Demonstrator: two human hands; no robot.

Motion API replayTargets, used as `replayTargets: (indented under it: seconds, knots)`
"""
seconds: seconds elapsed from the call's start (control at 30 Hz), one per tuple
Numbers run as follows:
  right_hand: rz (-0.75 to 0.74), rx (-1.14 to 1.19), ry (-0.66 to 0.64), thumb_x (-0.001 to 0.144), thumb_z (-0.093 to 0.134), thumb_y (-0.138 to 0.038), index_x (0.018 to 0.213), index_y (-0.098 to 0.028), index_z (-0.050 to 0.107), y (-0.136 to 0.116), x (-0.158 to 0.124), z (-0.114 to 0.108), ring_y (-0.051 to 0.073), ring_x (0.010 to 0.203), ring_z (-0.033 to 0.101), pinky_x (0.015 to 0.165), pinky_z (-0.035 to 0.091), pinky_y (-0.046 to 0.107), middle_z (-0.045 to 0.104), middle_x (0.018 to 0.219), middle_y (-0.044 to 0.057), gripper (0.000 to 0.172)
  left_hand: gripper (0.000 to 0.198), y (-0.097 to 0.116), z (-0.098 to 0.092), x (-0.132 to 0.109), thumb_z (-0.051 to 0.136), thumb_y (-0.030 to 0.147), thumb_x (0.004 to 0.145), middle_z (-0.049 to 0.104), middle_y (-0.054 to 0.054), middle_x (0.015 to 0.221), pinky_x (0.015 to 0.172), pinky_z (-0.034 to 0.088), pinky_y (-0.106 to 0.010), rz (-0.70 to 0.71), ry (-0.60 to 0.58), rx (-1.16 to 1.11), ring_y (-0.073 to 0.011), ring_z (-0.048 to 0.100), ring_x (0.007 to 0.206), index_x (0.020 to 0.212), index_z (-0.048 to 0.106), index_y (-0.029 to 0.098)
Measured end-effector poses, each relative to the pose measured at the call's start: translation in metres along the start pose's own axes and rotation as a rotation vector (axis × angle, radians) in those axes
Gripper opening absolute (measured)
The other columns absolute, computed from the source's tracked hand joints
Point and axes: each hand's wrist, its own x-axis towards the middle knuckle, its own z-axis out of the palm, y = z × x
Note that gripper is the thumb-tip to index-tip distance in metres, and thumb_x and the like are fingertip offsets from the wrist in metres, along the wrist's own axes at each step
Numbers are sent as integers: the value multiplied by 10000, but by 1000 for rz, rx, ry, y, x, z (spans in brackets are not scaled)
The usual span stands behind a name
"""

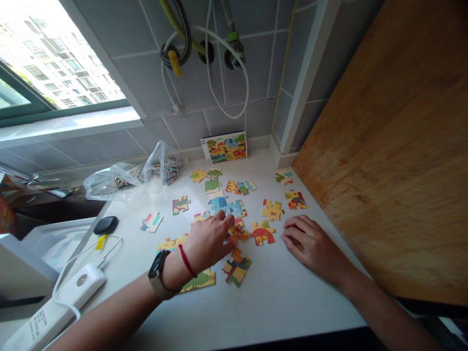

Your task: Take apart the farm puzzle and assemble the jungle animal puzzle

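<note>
Puzzle pieces (237,235) right under the left hand (208,241), fingers spread low, holding none that shows. Right hand (310,243) curled, maybe on a piece, hard to tell. Risk: a quick bump, pieces sliding, maybe off the counter (263,302).

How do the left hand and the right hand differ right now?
The left hand has a black-faced watch and a red cord at its wrist, while the right hand shows neither. The left hand stretches over the jigsaw pieces; the right hand lies nearer the wooden board. The left hand's fingers extend, while the right hand's curl, perhaps around a piece. Both are bare, above the white counter.
</note>
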Motion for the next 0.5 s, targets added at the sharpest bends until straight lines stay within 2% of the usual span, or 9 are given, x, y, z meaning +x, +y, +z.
replayTargets:
  seconds: [0.23,0.37,0.5]
  knots:
    - [3,4,-7,999,552,-175,902,-204,676,1,0,1,242,957,645,843,536,399,679,978,84,160,408,5,5,0,718,311,854,674,-88,1171,683,559,-342,111,29,-94,-273,730,894,1240,619,223]
    - [-19,9,17,997,549,-183,900,-213,681,2,0,0,244,946,653,829,542,390,685,970,81,167,328,2,6,5,725,409,899,695,-72,1126,673,558,-337,75,76,-140,-271,732,890,1172,668,237]
    - [-49,17,37,1002,548,-205,921,-225,687,7,-1,2,243,943,653,822,546,385,689,986,80,162,397,0,6,6,725,426,913,700,-83,1129,683,574,-344,68,140,-143,-269,733,884,1253,655,234]
